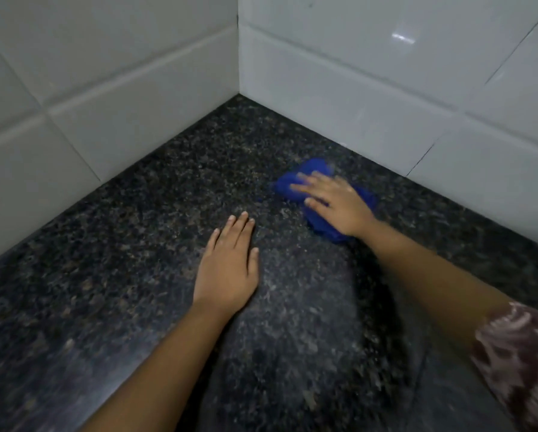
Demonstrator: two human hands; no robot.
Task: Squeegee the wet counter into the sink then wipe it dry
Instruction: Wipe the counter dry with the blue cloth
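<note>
Booth: Start at the left for us. What's that hand doing?

Me: My left hand [230,269] lies flat on the bench [105,275], fingers [241,227] straight and close together, gripping nothing. I reckon it's my prop, taking my weight as I lean toward the corner.

Booth: And across to the right?

Me: There's the cloth [316,168], blue and bunched, on the bench near the right-hand wall, a little out from the corner. My right hand [333,204] sits on top of it, fingers spread and pressing down, not curled round it. A flat palm puts more cloth on the stone, that's the idea. It's blurred, so I won't swear to every fingertip.

Booth: So this is the drying stage?

Me: I'd judge so. There's no squeegee in view and no sink either, and I can't tell how wet the stone is.

Booth: Anything in your way?

Me: Only the tiled walls [105,88], which meet at the corner. The cloth must go right into that joint, and my knuckles would likely meet tile first. My left hand covers a patch near the cloth too, so it will need lifting. Far right, my sleeve [517,353] sits up the arm, well apart from the cloth.
</note>
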